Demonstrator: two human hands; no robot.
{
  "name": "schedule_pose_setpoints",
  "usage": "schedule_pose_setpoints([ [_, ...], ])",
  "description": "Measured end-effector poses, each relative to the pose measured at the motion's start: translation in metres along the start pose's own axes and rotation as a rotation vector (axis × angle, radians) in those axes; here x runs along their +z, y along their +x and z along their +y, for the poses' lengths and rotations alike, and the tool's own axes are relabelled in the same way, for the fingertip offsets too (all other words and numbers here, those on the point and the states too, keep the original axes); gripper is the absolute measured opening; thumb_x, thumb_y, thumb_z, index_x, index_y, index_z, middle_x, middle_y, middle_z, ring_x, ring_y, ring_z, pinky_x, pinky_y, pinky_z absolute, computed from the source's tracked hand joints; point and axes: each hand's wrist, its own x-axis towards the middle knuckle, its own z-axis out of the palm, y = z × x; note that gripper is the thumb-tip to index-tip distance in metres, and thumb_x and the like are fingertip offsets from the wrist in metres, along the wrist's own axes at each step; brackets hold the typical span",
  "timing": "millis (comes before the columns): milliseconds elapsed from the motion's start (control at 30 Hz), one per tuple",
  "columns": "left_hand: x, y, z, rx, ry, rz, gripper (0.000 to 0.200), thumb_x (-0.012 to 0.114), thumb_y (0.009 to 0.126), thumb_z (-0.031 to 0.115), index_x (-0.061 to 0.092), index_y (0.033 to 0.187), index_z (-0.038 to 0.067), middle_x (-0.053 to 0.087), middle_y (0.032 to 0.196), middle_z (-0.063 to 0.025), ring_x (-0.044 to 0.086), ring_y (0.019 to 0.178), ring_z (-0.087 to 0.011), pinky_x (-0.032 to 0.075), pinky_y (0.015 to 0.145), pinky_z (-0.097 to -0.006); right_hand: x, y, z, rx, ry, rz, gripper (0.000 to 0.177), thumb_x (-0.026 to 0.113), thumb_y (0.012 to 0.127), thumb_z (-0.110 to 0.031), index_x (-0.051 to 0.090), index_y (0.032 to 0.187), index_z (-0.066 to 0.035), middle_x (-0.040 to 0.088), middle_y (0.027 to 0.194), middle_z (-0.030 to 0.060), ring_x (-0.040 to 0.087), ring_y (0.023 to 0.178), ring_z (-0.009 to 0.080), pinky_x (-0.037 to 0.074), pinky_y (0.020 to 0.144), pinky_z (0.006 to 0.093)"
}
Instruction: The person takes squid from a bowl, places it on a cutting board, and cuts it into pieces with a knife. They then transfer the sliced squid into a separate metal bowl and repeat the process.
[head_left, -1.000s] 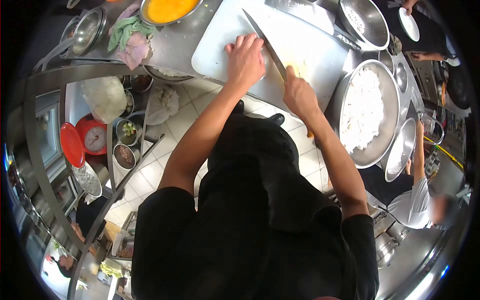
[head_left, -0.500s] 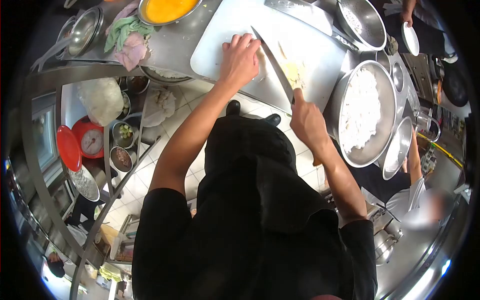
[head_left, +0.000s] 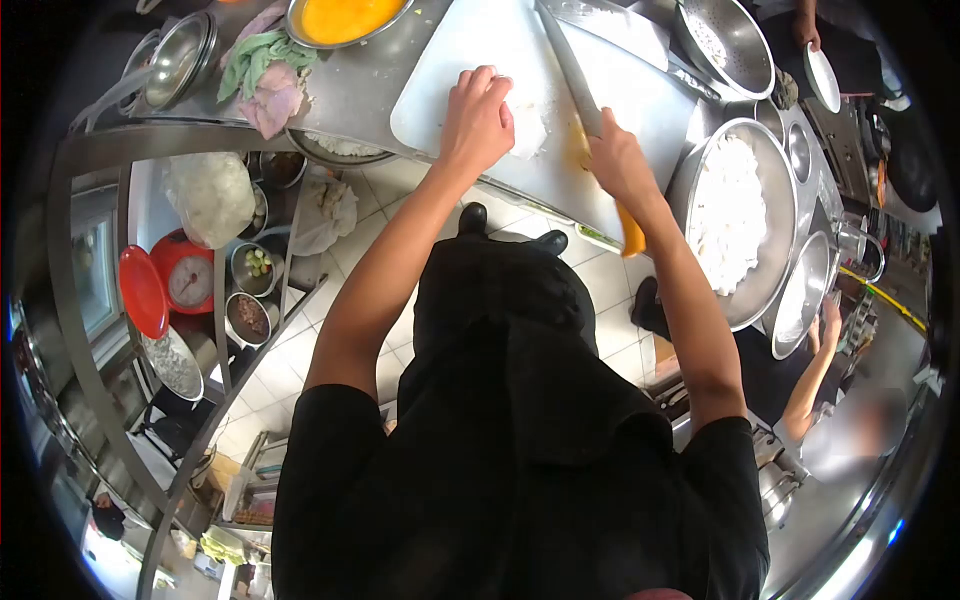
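Note:
My left hand (head_left: pixel 478 122) rests on the white cutting board (head_left: pixel 425 105), its fingers curled down; what lies under the fingertips is hidden. Right beside it, thin white food pieces (head_left: pixel 530 132) blend into the board. My right hand (head_left: pixel 622 160) is wrapped round the orange handle of a long knife (head_left: pixel 568 68), whose blade points away from me across the board. Pale yellow bits (head_left: pixel 578 148) lie by the blade near that hand. A broad second blade with a dark handle (head_left: pixel 690 78) lies at the board's far right.
Right of the board stands a large steel bowl (head_left: pixel 780 225) of white chopped food, with a colander (head_left: pixel 750 50) beyond. A bowl of orange liquid (head_left: pixel 350 22) and cloths (head_left: pixel 265 80) are at the left. A co-worker's arm (head_left: pixel 810 370) is at the right.
The knife has swung to point more straight away from me, clear of my left hand, and its orange handle end now shows. White pieces show beside my left hand, which stays nearly in place.

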Motion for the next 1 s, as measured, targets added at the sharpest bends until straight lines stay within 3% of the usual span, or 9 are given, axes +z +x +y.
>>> schedule_pose_setpoints([
  [33,0.000,-0.001,-0.001,-0.020,-0.017,0.028,0.026,0.061,0.071,0.002,0.059,0.097,0.006,0.054,0.107,-0.0090,0.050,0.099,-0.0274,0.042,0.080,-0.0408,-0.002,-0.003,0.003,-0.008,-0.006,-0.003,0.030,0.051,0.086,-0.009,0.042,0.110,0.005,0.058,0.080,0.0357,0.057,0.084,0.0508,0.045,0.074,0.0533],
  [100,0.001,-0.005,0.001,-0.049,-0.045,0.053,0.026,0.061,0.071,0.002,0.059,0.097,0.005,0.054,0.106,-0.0096,0.050,0.099,-0.0282,0.042,0.080,-0.0408,-0.007,-0.019,0.008,-0.061,-0.240,-0.068,0.025,0.046,0.086,-0.012,0.047,0.109,-0.003,0.062,0.076,0.0253,0.062,0.077,0.0439,0.048,0.067,0.0516],
  [233,-0.001,-0.005,0.006,-0.050,0.081,0.045,0.026,0.061,0.071,0.003,0.059,0.096,0.005,0.055,0.109,-0.0111,0.050,0.100,-0.0302,0.042,0.082,-0.0419,-0.013,-0.056,-0.006,-0.167,-0.370,-0.159,0.037,0.048,0.079,-0.001,0.044,0.116,-0.004,0.062,0.076,0.0237,0.062,0.073,0.0414,0.047,0.063,0.0515],
  [367,-0.001,-0.005,0.005,-0.029,0.091,0.049,0.022,0.061,0.071,0.005,0.060,0.093,0.006,0.056,0.106,-0.0086,0.050,0.101,-0.0269,0.041,0.083,-0.0414,-0.029,-0.074,-0.009,-0.089,-0.373,-0.311,0.035,0.048,0.079,-0.001,0.044,0.114,-0.005,0.061,0.076,0.0236,0.061,0.074,0.0414,0.048,0.064,0.0510],
  [433,0.000,-0.005,0.004,-0.048,0.084,0.045,0.022,0.061,0.071,0.005,0.060,0.093,0.006,0.056,0.107,-0.0082,0.050,0.101,-0.0262,0.041,0.083,-0.0413,-0.017,-0.069,0.002,-0.160,-0.263,-0.216,0.027,0.051,0.086,-0.005,0.039,0.110,0.000,0.058,0.068,0.0306,0.057,0.069,0.0492,0.044,0.066,0.0557],
  [633,-0.002,-0.003,0.001,-0.051,0.069,0.034,0.024,0.062,0.070,0.004,0.060,0.094,0.006,0.055,0.105,-0.0076,0.051,0.100,-0.0259,0.041,0.084,-0.0409,0.030,0.022,-0.010,-0.361,-0.137,-0.106,0.032,0.053,0.086,-0.008,0.039,0.113,0.003,0.059,0.071,0.0307,0.058,0.072,0.0491,0.045,0.065,0.0546],
  [833,-0.007,-0.011,-0.001,-0.079,-0.025,0.094,0.026,0.062,0.070,0.000,0.058,0.095,0.005,0.054,0.104,-0.0093,0.051,0.098,-0.0283,0.043,0.082,-0.0401,-0.007,0.004,0.003,-0.136,-0.096,-0.031,0.030,0.051,0.086,-0.008,0.040,0.112,0.003,0.058,0.072,0.0327,0.058,0.073,0.0503,0.045,0.067,0.0552],
  [1000,-0.005,-0.012,0.001,-0.087,0.004,0.110,0.025,0.062,0.070,0.000,0.058,0.095,0.004,0.053,0.105,-0.0114,0.050,0.098,-0.0301,0.043,0.081,-0.0412,-0.011,-0.032,-0.008,-0.172,-0.262,-0.094,0.030,0.051,0.086,-0.007,0.040,0.112,0.003,0.058,0.071,0.0329,0.058,0.073,0.0506,0.044,0.069,0.0559],
])
